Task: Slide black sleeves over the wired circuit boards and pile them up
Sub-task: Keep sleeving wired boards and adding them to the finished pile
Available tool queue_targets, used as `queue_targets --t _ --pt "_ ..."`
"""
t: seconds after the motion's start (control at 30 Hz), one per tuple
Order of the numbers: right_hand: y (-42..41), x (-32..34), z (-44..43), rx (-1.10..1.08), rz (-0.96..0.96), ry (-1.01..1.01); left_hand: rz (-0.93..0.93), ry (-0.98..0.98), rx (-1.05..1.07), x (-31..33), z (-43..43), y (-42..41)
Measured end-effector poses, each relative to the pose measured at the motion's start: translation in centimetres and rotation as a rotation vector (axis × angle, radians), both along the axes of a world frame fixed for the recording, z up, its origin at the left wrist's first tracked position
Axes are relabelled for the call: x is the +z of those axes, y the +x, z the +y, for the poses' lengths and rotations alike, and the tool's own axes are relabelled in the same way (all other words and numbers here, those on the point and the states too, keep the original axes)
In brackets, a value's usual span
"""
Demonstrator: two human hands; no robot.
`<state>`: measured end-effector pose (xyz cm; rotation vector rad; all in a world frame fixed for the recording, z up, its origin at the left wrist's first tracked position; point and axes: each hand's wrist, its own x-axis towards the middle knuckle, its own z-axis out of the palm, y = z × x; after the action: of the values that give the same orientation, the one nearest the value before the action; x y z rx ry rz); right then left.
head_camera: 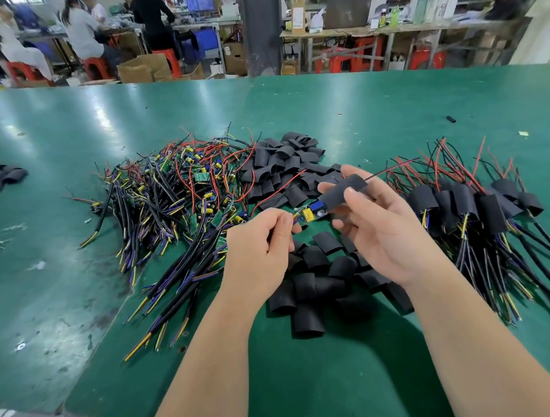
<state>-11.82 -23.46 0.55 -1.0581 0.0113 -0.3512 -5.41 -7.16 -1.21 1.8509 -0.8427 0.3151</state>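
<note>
Black sleeve (349,187) covers one end of a wired circuit board (311,213), held above the middle of the green bench (351,386). The person's right hand (376,228) grips the sleeve between thumb and fingers, and the left hand (260,243) pinches the board's other end. Bare boards (172,198) are heaped toward the left edge. Loose sleeves (282,164) lie beyond and beneath the hands, and the sleeved pile (478,205) lies toward the right edge.

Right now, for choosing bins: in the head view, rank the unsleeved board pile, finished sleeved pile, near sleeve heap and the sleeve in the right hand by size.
1. unsleeved board pile and finished sleeved pile: similar spread, latter runs off frame, so unranked.
2. near sleeve heap.
3. held sleeve.
</note>
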Motion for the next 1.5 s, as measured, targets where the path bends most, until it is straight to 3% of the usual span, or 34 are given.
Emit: queue_targets --t 0.13,0.5,0.77,0.97,1.33,1.5 --pt "-0.2 0.1 0.1 0.053 -0.029 -0.015 0.038 -0.037 -0.018 0.1 0.1 0.0" --pt "0.0 -0.3 0.5 -0.074 -0.02 -0.132 0.113 -0.092 -0.038 0.1 0.1 -0.1" --pt "0.1 -0.4 1.7 -0.018 0.002 -0.051 0.042 -0.043 -0.055 0.1 0.0 -0.1" --pt "0.1 -0.5 1.6 -0.082 0.019 -0.194 -0.042 0.007 -0.027 -0.1 0.3 0.1" --pt "-0.4 -0.4 -0.2 0.058 0.004 -0.341 0.042 -0.028 -0.036 0.0 0.4 0.1" --pt "-0.3 -0.5 -0.2 0.082 0.011 -0.285 0.018 -0.021 -0.056 0.0 0.3 0.0"
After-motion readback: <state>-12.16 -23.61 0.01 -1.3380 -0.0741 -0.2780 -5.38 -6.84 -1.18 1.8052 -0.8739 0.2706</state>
